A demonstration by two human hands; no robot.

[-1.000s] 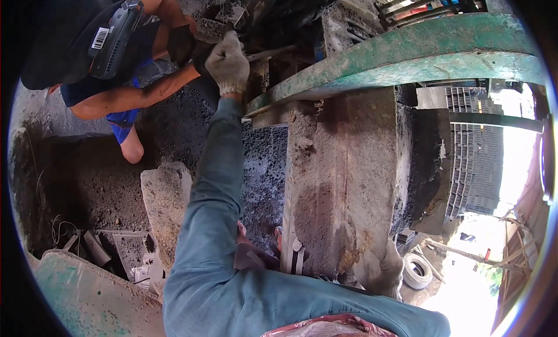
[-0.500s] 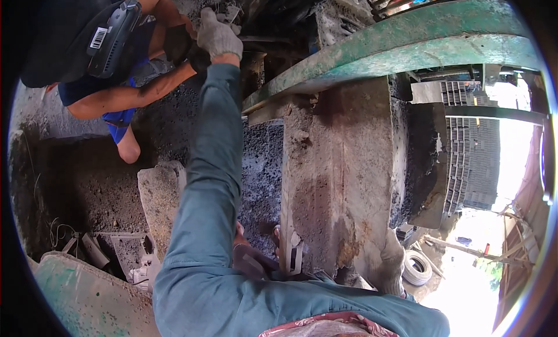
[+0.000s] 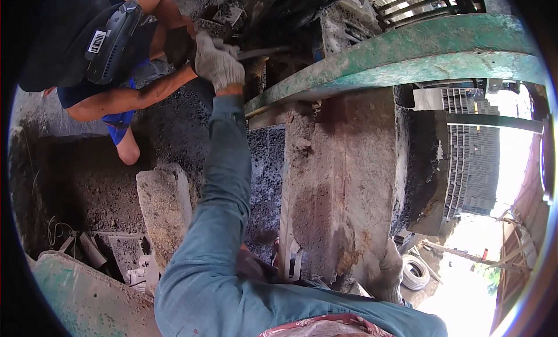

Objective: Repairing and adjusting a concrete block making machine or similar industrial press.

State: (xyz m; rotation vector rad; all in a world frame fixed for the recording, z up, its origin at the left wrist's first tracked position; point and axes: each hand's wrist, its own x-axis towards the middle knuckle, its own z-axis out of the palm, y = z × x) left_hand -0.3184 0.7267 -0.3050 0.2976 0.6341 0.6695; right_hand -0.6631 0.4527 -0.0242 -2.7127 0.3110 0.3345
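Observation:
My left hand [image 3: 220, 64], in a grey knitted work glove, is stretched out at the upper middle. Its fingers look extended and the thumb stands apart. A co-worker's dark-gloved hand [image 3: 179, 45] is close beside it, at the end of a bare forearm. A thin dark bar [image 3: 264, 51] lies just right of my glove, and I see no grip on it. My right hand [image 3: 385, 272], gloved too, rests at the near right edge of a wide, dirt-crusted metal chute [image 3: 340, 180]. Its fingers seem to lie along the surface, though they blend with it.
A thick green beam [image 3: 401, 52] crosses the upper right. Dark loose material [image 3: 264, 162] lies below the chute's left side. A rusty slab [image 3: 163, 215] stands left of my arm, above a green panel [image 3: 96, 296]. Stacked grey blocks [image 3: 474, 157] and tyres [image 3: 414, 273] are farther right.
My left hand has drawn back slightly toward me from the co-worker's hands. The view has shifted slightly, so the beam sits lower. My right hand stays on the chute's edge.

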